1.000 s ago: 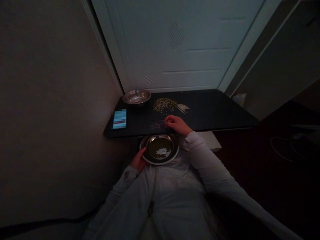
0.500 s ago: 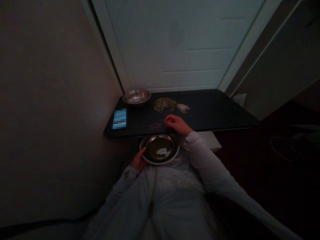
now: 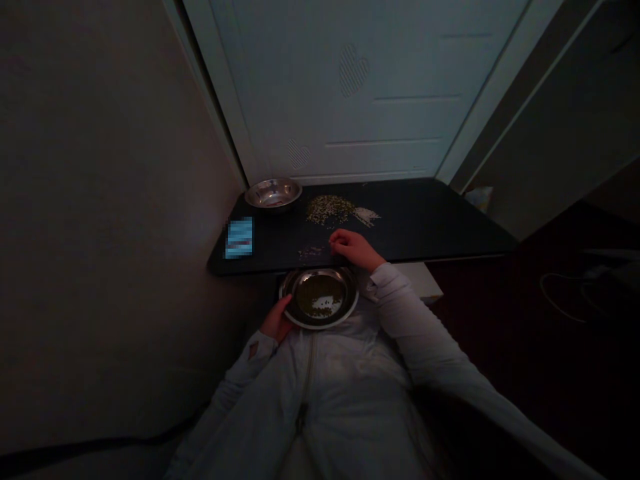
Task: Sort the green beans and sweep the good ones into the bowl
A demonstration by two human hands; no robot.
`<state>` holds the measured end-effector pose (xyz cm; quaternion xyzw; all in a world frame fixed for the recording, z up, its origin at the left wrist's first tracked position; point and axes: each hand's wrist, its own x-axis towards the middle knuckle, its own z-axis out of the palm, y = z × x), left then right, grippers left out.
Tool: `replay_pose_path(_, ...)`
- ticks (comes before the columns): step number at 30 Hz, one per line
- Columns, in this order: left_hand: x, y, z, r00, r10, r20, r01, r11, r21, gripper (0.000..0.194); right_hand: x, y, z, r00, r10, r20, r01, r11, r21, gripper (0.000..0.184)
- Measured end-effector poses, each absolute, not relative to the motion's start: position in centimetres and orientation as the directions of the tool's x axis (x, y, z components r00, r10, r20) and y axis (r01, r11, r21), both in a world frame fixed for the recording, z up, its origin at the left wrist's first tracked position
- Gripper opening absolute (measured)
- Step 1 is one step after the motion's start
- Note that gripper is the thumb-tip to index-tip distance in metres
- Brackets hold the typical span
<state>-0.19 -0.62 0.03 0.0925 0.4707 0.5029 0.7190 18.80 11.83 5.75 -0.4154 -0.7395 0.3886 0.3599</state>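
Note:
My left hand grips the left rim of a steel bowl held against my body just below the table's near edge; small green beans lie in its bottom. My right hand rests on the black table, fingers curled and pressed together beside a small scatter of beans. What the fingertips hold, if anything, is too small to see. A larger heap of green beans with a pale patch of grains on its right lies further back.
A second steel bowl stands at the table's back left corner. A lit phone lies on the left edge. A white door rises behind the table, a wall stands close on the left. A cable lies on the dark floor to the right.
My right hand has shifted slightly over the small scatter of beans near the table edge. The left hand and the bowl stay where they were.

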Motion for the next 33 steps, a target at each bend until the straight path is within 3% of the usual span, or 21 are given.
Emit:
replay_pose_path(10, -0.45, -0.57, -0.56, 0.077, 0.832, -0.55, -0.62, 0.472, 0.627, 0.032, 18.89, 11.77, 5.75, -0.435, 0.88, 0.19, 0.264, 0.326, -0.908, 0.015)
replay_pose_path(25, -0.43, -0.63, -0.46, 0.083, 0.825, -0.56, -0.627, 0.48, 0.614, 0.029, 18.82, 11.85, 5.65, -0.387, 0.896, 0.218, 0.363, 0.366, -0.857, 0.016)
replay_pose_path(33, -0.45, -0.65, -0.76, 0.085, 0.821, -0.565, -0.621, 0.487, 0.614, 0.033, 18.65, 11.51, 5.66, -0.486, 0.856, 0.177, 0.364, 0.383, -0.849, 0.019)
